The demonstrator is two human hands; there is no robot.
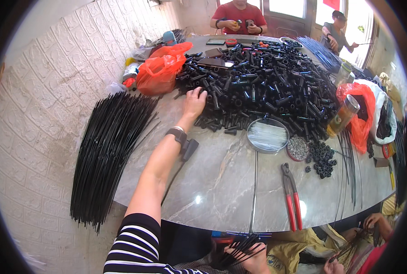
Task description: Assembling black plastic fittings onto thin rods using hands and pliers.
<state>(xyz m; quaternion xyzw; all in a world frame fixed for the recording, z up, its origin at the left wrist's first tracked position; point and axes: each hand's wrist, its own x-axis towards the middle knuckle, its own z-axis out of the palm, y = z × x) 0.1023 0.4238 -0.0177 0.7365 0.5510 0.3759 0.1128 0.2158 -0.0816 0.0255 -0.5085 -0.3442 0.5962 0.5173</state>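
Note:
My left hand [195,102] reaches over the table to the near left edge of a big heap of black tubular plastic parts [258,84]. Its fingers curl down among them, and whatever they grip is hidden. Low at the table's front edge, my right hand [251,258] is closed round a small bunch of thin black rods [235,251], which fan out past the fingers. A large bundle of similar black rods [107,155] lies along the table's left side. A black corded device [190,150] rests beside my left wrist.
Red-handled pliers [292,196] lie front right. Behind them are a round tin of thin pale sticks [268,136], a dish of small metal pieces [298,148] and black nut-like pieces [323,160]. A bottle [343,115] and bags stand right; an orange bag [160,73] is left. Other people work around the table.

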